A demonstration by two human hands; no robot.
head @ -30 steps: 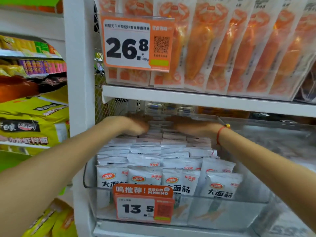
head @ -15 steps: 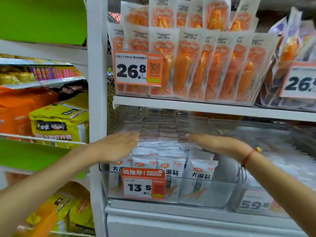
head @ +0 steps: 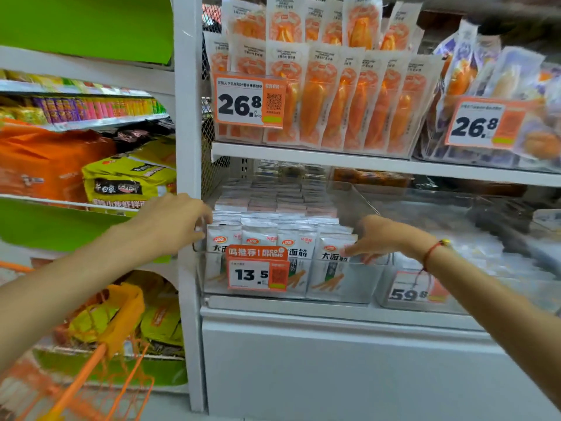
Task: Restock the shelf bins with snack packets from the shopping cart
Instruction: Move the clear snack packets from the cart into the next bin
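Note:
A clear shelf bin [head: 349, 291] on the lower shelf is packed with rows of white snack packets [head: 261, 233]. An orange 13.5 price tag [head: 256, 270] is clipped to its front. My left hand [head: 173, 221] is at the bin's front left corner, its curved fingers touching the outer packets and rim. At the front right corner my right hand [head: 382, 238] lays its fingers against the front right packet; a red string circles that wrist. Neither hand holds a packet. The orange shopping cart [head: 88, 375] shows at the lower left with yellow bags in it.
Above the bin, a shelf [head: 334, 161] carries orange and white packets with 26.8 tags. Another clear bin with a 59.8 tag [head: 408, 294] stands to the right. A white upright [head: 188, 177] separates this bay from left-hand shelves of yellow and orange bags.
Both hands have drawn back from deep over the packet rows to the bin's front corners. The view has pulled back and now takes in the cart.

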